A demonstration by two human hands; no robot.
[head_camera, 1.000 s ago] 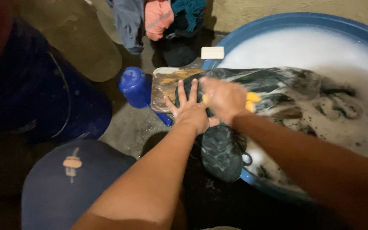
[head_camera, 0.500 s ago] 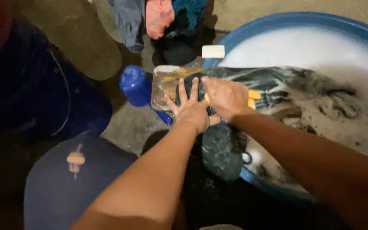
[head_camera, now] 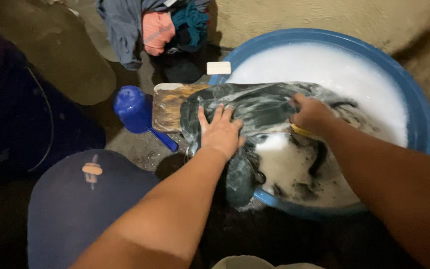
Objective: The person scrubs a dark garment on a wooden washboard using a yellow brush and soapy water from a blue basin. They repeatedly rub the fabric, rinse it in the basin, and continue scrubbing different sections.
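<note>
Over a blue tub, left hand flattens dark wet cloth; right hand grips it.

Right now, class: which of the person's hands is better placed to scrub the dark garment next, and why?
Probably the right hand: it grips a yellow brush at the dark garment. The left hand lies flat with fingers spread, pinning the cloth on the wooden board across the blue tub.
</note>
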